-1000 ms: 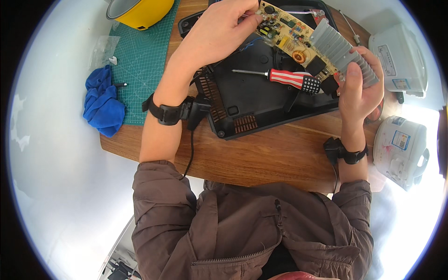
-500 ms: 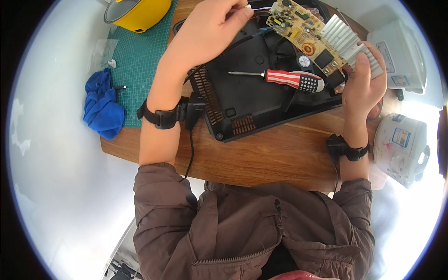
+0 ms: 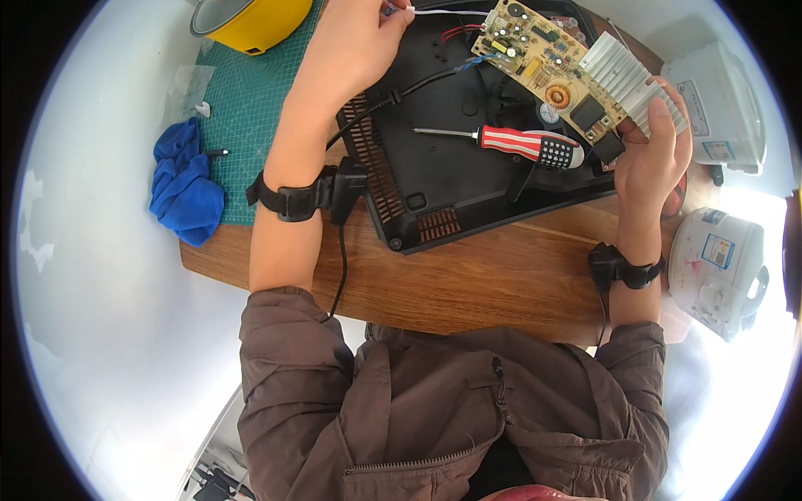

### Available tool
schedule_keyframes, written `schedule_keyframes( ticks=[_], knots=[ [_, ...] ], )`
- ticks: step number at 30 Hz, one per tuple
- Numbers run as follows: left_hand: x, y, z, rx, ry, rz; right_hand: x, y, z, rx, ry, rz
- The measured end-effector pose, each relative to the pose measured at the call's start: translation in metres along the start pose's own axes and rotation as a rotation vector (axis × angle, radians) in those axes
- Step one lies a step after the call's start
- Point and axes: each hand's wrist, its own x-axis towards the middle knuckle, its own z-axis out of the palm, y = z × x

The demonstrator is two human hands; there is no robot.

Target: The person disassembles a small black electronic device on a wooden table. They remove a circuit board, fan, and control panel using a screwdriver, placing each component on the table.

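Over the far right part of the black case [image 3: 434,175], a circuit board [image 3: 535,63] is held tilted: thin, tan, oblong, crowded with small parts and a ring of copper wire [image 3: 557,97]. Along its right edge, a metal heat sink [image 3: 622,71], silvery, ribbed with straight parallel fins. Right hand [image 3: 652,163], at the case's right edge: closed on the heat sink, thumb laid across the fins, other fingers partly hidden behind. Board thus extends up and left from this grip, out over the case. Left hand [image 3: 355,50], above the case's upper left side: thumb and fingers together on a small white plug [image 3: 408,12], some fingertips cut off by the upper border. From plug to board, a smooth white lead [image 3: 451,12] spans the case's far side, nearly straight. Short red wires [image 3: 462,32] project from the board's left end over the case; blue wires [image 3: 478,61] run from it to a matte black cord [image 3: 430,81] crossing the case's slotted left side. Case: moulded plastic, shallow, corners rounded. Inside it, below the board, a screwdriver [image 3: 526,146]: slim metal shaft pointing to the case's left, bulging striped-and-starred handle. Under the case, wood-grained table [image 3: 468,284].
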Motion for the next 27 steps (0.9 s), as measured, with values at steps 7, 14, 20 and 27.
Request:
schedule_keyframes(
  ticks=[7, 14, 20, 27],
  knots=[
    [-0.002, 0.029, -0.008, -0.067, 0.007, 0.163, -0.002, -0.002, 0.0, -0.013, -0.044, -0.012],
    [-0.006, 0.046, -0.009, -0.182, -0.163, 0.12, -0.006, -0.005, -0.003, -0.047, -0.068, -0.02],
    [-0.007, 0.044, -0.004, -0.24, -0.137, 0.124, -0.009, -0.008, -0.007, -0.167, -0.112, -0.087],
    [-0.006, 0.045, -0.001, -0.235, -0.095, 0.023, -0.01, -0.004, 0.003, -0.222, -0.133, -0.395]
  ],
)
